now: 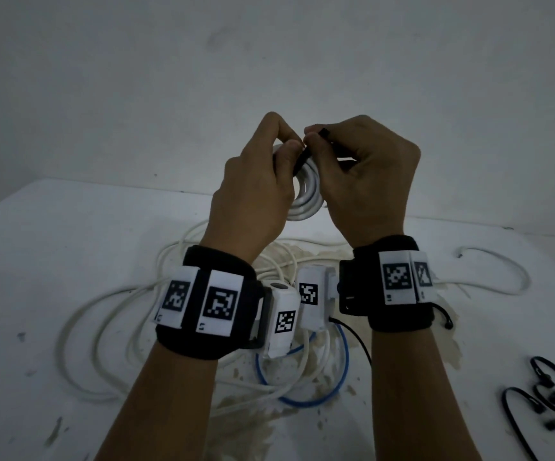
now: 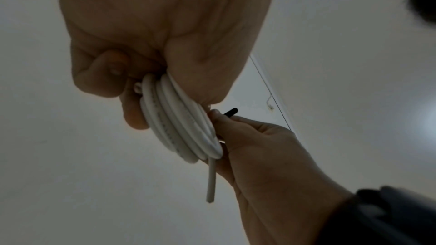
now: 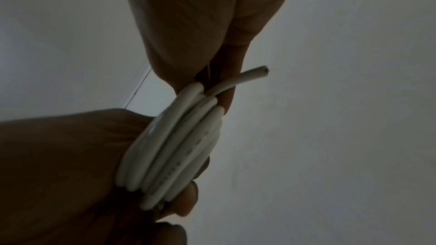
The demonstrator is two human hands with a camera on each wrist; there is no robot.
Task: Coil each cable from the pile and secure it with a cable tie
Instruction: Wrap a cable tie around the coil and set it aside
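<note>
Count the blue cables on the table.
1: a blue cable looped in the white cable pile under the wrists, partly hidden; more may be buried.

All three views are dim and grey-blue, with soft grain. In the left wrist view a pale glow lies far right of the coiled cable [image 2: 181, 118]; the left hand [image 2: 153, 31] above it is shadowed (edges soft), and straight lines near it bow from wide-angle distortion

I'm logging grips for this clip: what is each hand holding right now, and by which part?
Left hand holds the white coiled cable, its grip round the bundled loops at the top. Right hand pinches the black cable tie beside the coil's top.
</note>
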